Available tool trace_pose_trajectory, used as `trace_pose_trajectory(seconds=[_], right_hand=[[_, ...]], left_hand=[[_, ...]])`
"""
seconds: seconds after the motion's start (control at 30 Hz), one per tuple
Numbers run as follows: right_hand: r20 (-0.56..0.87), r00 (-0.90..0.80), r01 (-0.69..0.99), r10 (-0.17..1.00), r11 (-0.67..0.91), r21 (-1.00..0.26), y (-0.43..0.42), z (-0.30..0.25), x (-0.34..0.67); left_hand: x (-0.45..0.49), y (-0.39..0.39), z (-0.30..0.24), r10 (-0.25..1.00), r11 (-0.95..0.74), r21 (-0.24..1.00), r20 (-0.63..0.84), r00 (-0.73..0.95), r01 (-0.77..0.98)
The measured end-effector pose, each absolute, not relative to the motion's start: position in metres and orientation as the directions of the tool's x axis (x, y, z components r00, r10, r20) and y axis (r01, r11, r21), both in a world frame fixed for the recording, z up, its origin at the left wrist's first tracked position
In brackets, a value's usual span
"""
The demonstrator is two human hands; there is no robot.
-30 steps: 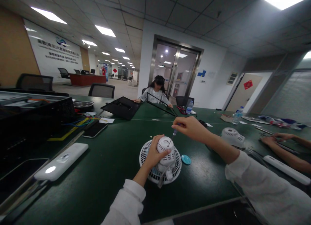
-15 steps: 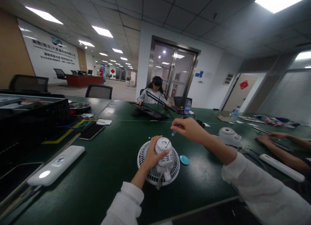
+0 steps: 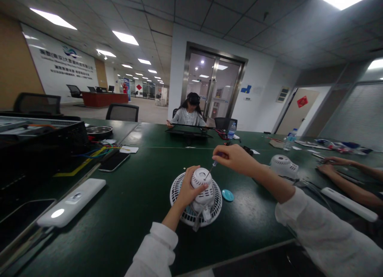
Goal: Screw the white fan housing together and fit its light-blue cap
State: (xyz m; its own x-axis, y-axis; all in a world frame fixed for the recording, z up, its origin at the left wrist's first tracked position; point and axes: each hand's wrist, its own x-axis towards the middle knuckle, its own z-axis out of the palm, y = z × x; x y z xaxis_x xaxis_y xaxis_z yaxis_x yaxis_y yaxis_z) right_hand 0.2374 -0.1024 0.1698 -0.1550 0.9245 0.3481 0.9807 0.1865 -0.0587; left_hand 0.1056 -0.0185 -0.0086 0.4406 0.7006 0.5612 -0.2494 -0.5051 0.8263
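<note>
A small white fan (image 3: 206, 195) lies face down on the green table, its round grille (image 3: 217, 213) underneath and its motor housing on top. My left hand (image 3: 189, 189) is wrapped round the housing from the left, thumb across the near side. My right hand (image 3: 229, 155), above and to the right, is closed round the handle of a screwdriver (image 3: 212, 169). The shaft slants down to the left, and its tip is at the top of the housing; I cannot tell whether it sits in a screw. Beside the grille lies a light blue disc (image 3: 228, 195).
At left are a white power bank (image 3: 73, 201), a phone (image 3: 114, 161) and a black computer case (image 3: 38, 149). Another white housing (image 3: 283, 165) and a co-worker's hands (image 3: 332, 167) are at right. Across the table, a person (image 3: 188, 113) handles a dark flat panel (image 3: 190, 135).
The screwdriver's shaft now shows clearly, slanting to the housing; my hands have barely moved. The person opposite has turned the dark panel level.
</note>
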Motion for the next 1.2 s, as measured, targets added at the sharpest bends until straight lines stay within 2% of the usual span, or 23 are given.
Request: trace_pose_trajectory(seconds=[0.13,0.23,0.33,0.4,0.5,0.57,0.7,0.83,0.97,1.1,1.2], right_hand=[[0.336,-0.151,0.972,0.930,0.201,-0.119,-0.101,0.167,0.236],[0.259,-0.120,0.958,0.958,0.180,-0.223,-0.103,0.170,0.237],[0.174,-0.103,0.954,0.979,0.147,-0.263,-0.106,0.174,0.240],[0.172,-0.098,0.972,0.980,0.131,-0.197,-0.107,0.175,0.241],[0.258,-0.108,0.993,0.960,0.115,-0.013,-0.106,0.171,0.241],[0.318,-0.125,0.992,0.940,0.116,0.047,-0.104,0.167,0.242],[0.364,-0.129,0.992,0.923,0.116,0.058,-0.101,0.158,0.242],[0.313,-0.157,0.986,0.937,0.130,0.107,-0.104,0.154,0.239],[0.263,-0.101,0.989,0.959,0.069,0.129,-0.109,0.157,0.234],[0.233,-0.134,0.990,0.963,0.119,0.078,-0.108,0.161,0.235],[0.278,-0.167,0.983,0.946,0.183,-0.031,-0.105,0.158,0.236]], left_hand=[[0.105,-0.018,-0.009,0.696,-0.511,0.824,0.564,0.445,-0.246],[0.105,-0.018,-0.010,0.694,-0.517,0.819,0.571,0.439,-0.249],[0.106,-0.018,-0.010,0.690,-0.520,0.816,0.576,0.438,-0.253],[0.106,-0.018,-0.010,0.687,-0.522,0.814,0.579,0.439,-0.256],[0.106,-0.018,-0.010,0.688,-0.519,0.815,0.577,0.441,-0.257],[0.106,-0.018,-0.010,0.689,-0.518,0.816,0.575,0.441,-0.256],[0.106,-0.018,-0.010,0.687,-0.525,0.810,0.585,0.430,-0.263],[0.107,-0.019,-0.010,0.686,-0.532,0.806,0.589,0.426,-0.258],[0.107,-0.019,-0.011,0.685,-0.534,0.804,0.592,0.424,-0.260],[0.108,-0.018,-0.011,0.687,-0.536,0.804,0.593,0.420,-0.258],[0.108,-0.018,-0.012,0.696,-0.538,0.807,0.588,0.412,-0.242]])
